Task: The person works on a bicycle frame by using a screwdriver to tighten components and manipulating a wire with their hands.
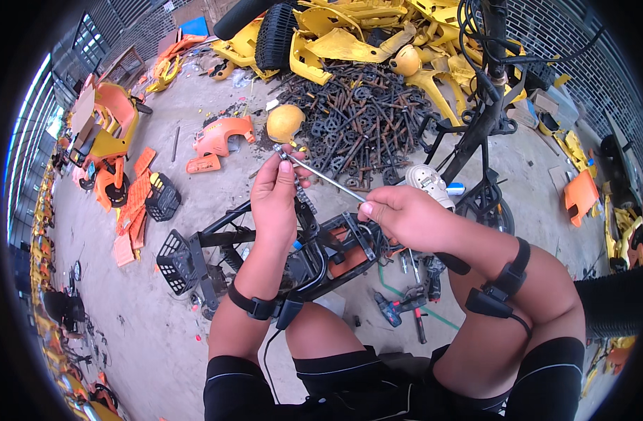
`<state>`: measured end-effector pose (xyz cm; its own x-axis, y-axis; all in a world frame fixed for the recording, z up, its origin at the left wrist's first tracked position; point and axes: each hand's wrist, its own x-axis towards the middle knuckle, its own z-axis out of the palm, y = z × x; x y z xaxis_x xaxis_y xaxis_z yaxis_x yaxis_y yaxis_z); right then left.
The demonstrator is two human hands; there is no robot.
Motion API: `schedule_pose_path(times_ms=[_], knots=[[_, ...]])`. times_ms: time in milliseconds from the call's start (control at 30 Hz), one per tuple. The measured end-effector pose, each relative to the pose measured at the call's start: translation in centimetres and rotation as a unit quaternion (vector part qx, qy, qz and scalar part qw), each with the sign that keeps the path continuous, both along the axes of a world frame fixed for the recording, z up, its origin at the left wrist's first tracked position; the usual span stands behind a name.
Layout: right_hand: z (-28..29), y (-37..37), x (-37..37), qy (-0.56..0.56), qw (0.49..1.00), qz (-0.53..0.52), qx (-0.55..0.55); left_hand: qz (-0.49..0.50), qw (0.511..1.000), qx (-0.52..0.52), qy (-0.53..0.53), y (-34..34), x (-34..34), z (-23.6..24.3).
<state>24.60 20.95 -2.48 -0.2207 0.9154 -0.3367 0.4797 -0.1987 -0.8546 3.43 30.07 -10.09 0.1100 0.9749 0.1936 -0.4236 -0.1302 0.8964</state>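
Observation:
My left hand pinches the wider head end of a slim silver metal rod, which looks like a socket wrench. My right hand is closed round the other end, so the rod slants between both hands. Its far tip shows above my left fingers; the end inside my right hand is hidden. Under my hands lies a black vehicle frame with an orange panel inside it. A dark mesh basket sits at the frame's left end.
A cordless drill and hand tools lie on the floor near my right knee. Ahead is a heap of dark metal parts below yellow plastic panels. A black upright post with cables stands at right. Orange panels lie at left.

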Motion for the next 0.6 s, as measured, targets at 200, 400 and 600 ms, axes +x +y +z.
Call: schedule_pose_path(times_ms=[200, 400, 600], knots=[[-0.3, -0.5, -1.4, -0.003, 0.999, -0.009, 0.031, 0.016, 1.0, 0.005, 0.014, 0.3, -0.3, -0.1], [-1.1, -1.1, -1.4, -0.032, 0.994, -0.027, 0.105, 0.021, 0.999, 0.017, 0.039, 0.3, 0.0, -0.1], [1.7, -0.2, -0.1, 0.125, 0.981, -0.015, -0.145, 0.014, 0.998, 0.027, 0.051, 0.3, -0.3, -0.3]])
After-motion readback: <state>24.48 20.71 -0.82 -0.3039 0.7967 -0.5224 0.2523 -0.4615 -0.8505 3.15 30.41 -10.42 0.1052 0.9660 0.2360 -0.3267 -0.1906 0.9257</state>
